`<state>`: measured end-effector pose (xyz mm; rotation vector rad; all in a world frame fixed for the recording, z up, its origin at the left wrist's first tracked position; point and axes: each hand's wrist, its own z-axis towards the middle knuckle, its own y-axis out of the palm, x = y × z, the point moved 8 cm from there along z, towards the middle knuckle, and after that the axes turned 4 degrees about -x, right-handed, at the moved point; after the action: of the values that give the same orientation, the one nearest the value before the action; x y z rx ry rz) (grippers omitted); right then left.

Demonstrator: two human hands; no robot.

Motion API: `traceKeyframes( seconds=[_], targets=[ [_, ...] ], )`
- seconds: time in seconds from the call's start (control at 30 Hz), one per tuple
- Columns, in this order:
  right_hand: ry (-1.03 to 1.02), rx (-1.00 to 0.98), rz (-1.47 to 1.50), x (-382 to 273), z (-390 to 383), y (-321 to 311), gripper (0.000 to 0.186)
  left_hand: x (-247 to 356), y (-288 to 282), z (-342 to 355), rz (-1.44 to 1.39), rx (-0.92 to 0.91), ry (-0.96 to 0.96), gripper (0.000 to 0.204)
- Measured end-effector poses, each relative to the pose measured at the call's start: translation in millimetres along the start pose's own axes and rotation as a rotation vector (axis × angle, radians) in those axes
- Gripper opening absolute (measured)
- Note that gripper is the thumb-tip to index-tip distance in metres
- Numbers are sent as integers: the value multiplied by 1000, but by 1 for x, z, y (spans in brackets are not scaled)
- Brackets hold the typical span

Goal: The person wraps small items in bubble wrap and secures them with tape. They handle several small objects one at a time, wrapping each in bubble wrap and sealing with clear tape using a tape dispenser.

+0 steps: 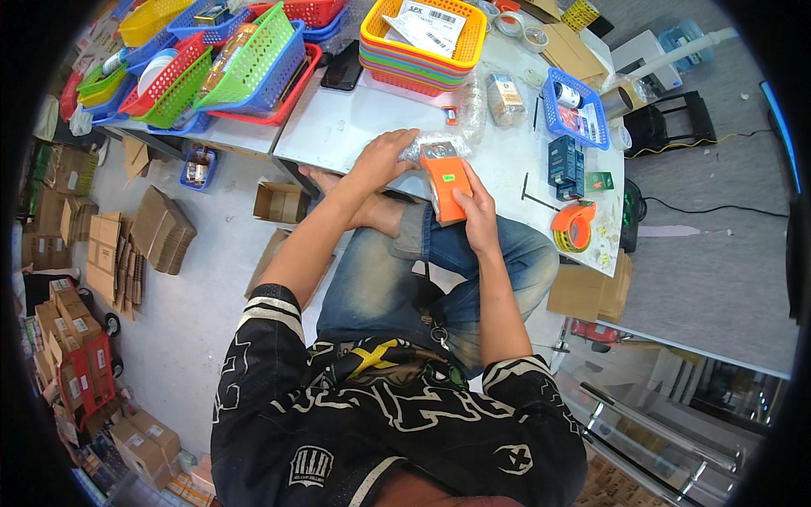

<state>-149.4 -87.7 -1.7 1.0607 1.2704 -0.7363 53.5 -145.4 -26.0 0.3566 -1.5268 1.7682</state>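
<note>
An orange box (448, 182) with a grey end and a small green label is tilted above my lap at the table's near edge. My right hand (480, 209) grips its lower right side, thumb on the front face. My left hand (384, 160) is closed on clear bubble wrap (446, 137), which lies on the table just beyond the box; its fingertips are partly hidden. Beyond the wrap is a small red and blue packet (451, 115). A wrapped pouch (504, 97) lies farther to the right.
A stack of colourful baskets (418, 72) holds papers beside a black phone (342, 68). To the right are a blue basket (574, 110), dark blue boxes (564, 165) and an orange tape dispenser (574, 226). More baskets (245, 72) stand at the left, with cartons (160, 228) on the floor.
</note>
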Motion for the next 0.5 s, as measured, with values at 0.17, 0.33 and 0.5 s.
traceKeyframes(
  seconds=[0.17,0.33,0.5],
  targets=[
    [-5,27,-51,-7,-14,-2,62,1,-4,6,5,-16,-25,70],
    [29,58,-73,-14,-43,-9,62,3,-5,10,34,-29,-28,76],
    [97,110,-93,-29,-42,0,49,1,-8,12,44,-51,-17,77]
  ],
)
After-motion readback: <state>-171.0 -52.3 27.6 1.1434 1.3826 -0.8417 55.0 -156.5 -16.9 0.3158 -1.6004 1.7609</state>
